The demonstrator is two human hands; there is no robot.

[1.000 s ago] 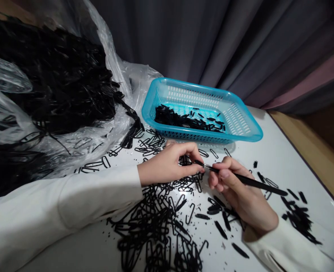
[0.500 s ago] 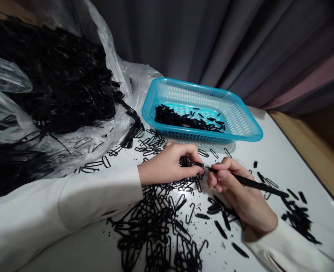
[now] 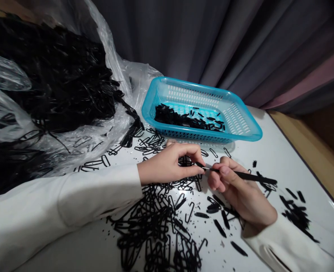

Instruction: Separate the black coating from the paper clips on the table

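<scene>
My left hand point(image 3: 175, 162) pinches a small flat black piece point(image 3: 200, 164) between thumb and index finger. My right hand point(image 3: 240, 189) grips a pen-shaped black tool with a thin metal tip point(image 3: 248, 176), its handle slanting down to the right. The tip meets the black piece at my left fingertips; the exact contact is too small to make out. Beneath and around my left hand lie many thin black plastic loops and frames point(image 3: 152, 223). Loose flat black pieces point(image 3: 220, 228) are scattered below my right hand.
Beyond my hands a blue perforated basket point(image 3: 206, 135) holds small black pieces. At the left, a clear plastic bag point(image 3: 110, 49) spills a big tangle of black plastic parts point(image 3: 65, 75). Another pile of black pieces point(image 3: 297, 215) lies at the right on the white table point(image 3: 271, 128). Grey curtains point(image 3: 178, 37) hang behind.
The back end of the tool's handle has swung up and to the left, and my right fingers have shifted slightly on it. My left hand stays nearly in place.
</scene>
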